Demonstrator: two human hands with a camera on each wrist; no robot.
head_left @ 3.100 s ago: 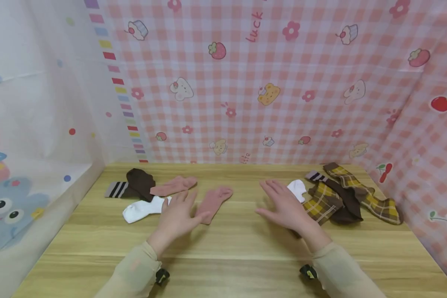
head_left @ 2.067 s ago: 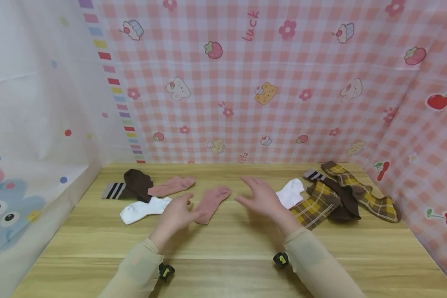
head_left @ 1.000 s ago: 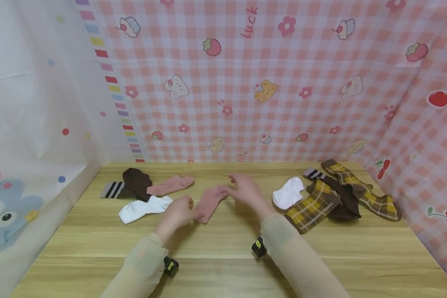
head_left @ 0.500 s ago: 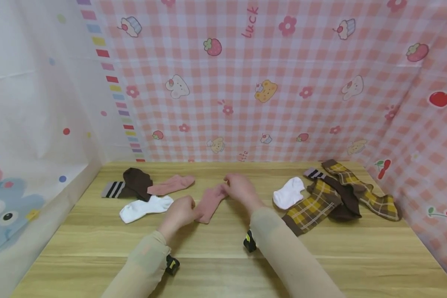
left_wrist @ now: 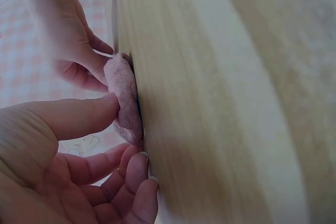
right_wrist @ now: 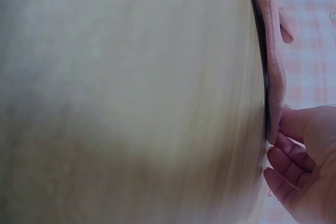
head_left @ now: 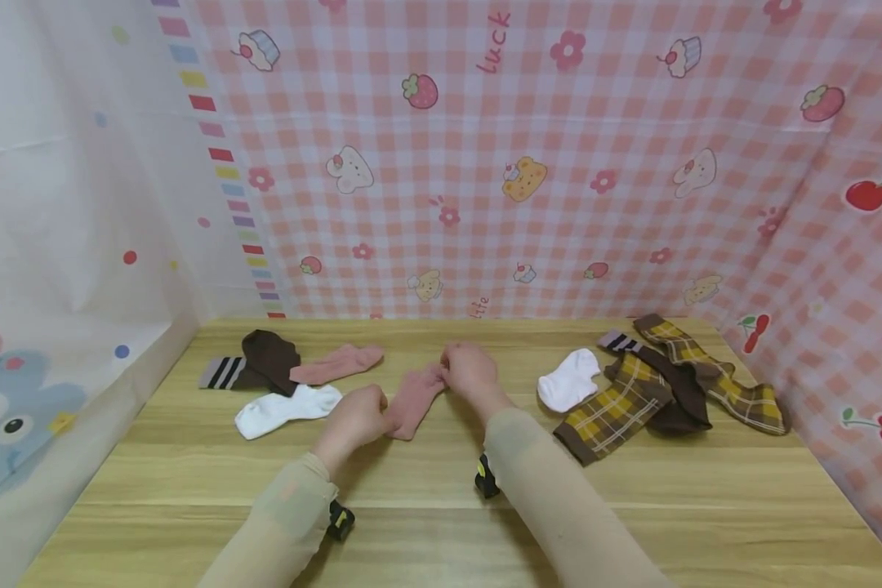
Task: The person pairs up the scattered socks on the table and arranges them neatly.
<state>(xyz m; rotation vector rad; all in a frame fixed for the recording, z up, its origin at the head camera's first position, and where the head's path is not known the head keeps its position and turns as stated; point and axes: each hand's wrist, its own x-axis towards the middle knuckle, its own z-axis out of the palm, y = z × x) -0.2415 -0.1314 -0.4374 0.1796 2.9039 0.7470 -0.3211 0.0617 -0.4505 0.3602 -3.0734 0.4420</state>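
A ribbed pink sock lies on the wooden table between both hands. My left hand pinches the sock's near left end, its thumb over the fabric and fingers curled beneath in the left wrist view. At the far right end, my right hand pinches the sock; the right wrist view has thumb and forefinger meeting at its tip. A second pink sock lies behind the left hand. Left of that hand is a white sock, beside a dark brown sock with a striped grey cuff.
On the right of the table lies another white sock. Next to it, a yellow-brown plaid sock overlaps a dark brown sock, and a second plaid sock stretches to the right edge. Patterned cloth hangs behind.
My right hand has moved left from beside the right-hand white sock to the pink sock's far end and pinched it. My left hand's spread fingers have closed on its near end.
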